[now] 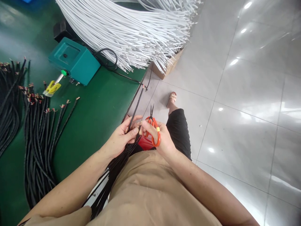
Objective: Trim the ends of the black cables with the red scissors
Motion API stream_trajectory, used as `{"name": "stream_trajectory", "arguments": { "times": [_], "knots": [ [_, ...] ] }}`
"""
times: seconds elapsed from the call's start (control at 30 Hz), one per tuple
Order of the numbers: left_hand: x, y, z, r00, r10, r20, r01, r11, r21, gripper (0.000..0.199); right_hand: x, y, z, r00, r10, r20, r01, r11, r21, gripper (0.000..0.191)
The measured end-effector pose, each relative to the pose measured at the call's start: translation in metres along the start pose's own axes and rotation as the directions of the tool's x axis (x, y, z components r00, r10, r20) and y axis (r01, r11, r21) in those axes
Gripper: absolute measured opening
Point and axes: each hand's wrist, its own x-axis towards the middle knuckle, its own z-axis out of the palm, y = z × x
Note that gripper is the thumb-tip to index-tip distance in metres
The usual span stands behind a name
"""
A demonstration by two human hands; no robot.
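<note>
My left hand (124, 136) is closed on a black cable (136, 108), with the thumb and fingers pinched near a cable end. The cable's far end, with reddish wires showing, rises past the table edge. Close on its right, my right hand (160, 135) holds red-handled scissors (156, 133), their dark blades slightly apart and pointing away from me. The thumb and forefinger of that hand pinch the tip of a black cable between both hands. A bundle of black cables (122, 163) hangs below my left hand, across my lap.
The green table (94, 116) bears black cable bundles (37, 141) with stripped ends, a teal box (74, 61) with a yellow clip (52, 88), and a large heap of white cables (131, 31). A cardboard box (171, 66) stands beside the table on the tiled floor (235, 131).
</note>
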Motion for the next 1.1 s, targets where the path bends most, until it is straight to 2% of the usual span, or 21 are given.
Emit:
{"name": "stream_trajectory", "arguments": {
  "times": [0.17, 0.37, 0.6, 0.8, 1.1],
  "knots": [
    [-0.0006, -0.0012, 0.0, 1.0, 0.004, -0.029, -0.002, 0.998, 0.061, 0.043, -0.0002, 0.0002, 0.0028, 0.997, 0.043, -0.067, -0.046, 0.998, -0.037, 0.028],
    [-0.0019, -0.0017, 0.0007, 0.999, 0.005, -0.04, 0.001, 0.989, 0.149, 0.045, 0.0018, -0.0024, 0.0052, 0.994, 0.037, -0.105, -0.048, 0.994, -0.098, 0.025],
    [-0.0016, -0.0007, -0.0004, 1.0, -0.009, -0.01, 0.01, 0.994, 0.111, 0.047, 0.0008, -0.0001, -0.0015, 1.0, 0.009, -0.028, -0.008, 1.0, 0.027, 0.041],
    [-0.0025, 0.0032, 0.0003, 1.0, -0.016, -0.025, 0.019, 0.993, 0.119, 0.046, 0.001, -0.0016, -0.0029, 0.996, 0.022, 0.085, -0.025, 0.999, 0.028, 0.023],
    [-0.0044, 0.0061, 0.0034, 0.999, -0.036, -0.018, 0.037, 0.996, 0.077, 0.046, 0.0045, 0.0049, -0.0011, 0.997, 0.0, 0.076, 0.001, 1.0, -0.007, 0.027]
  ]
}}
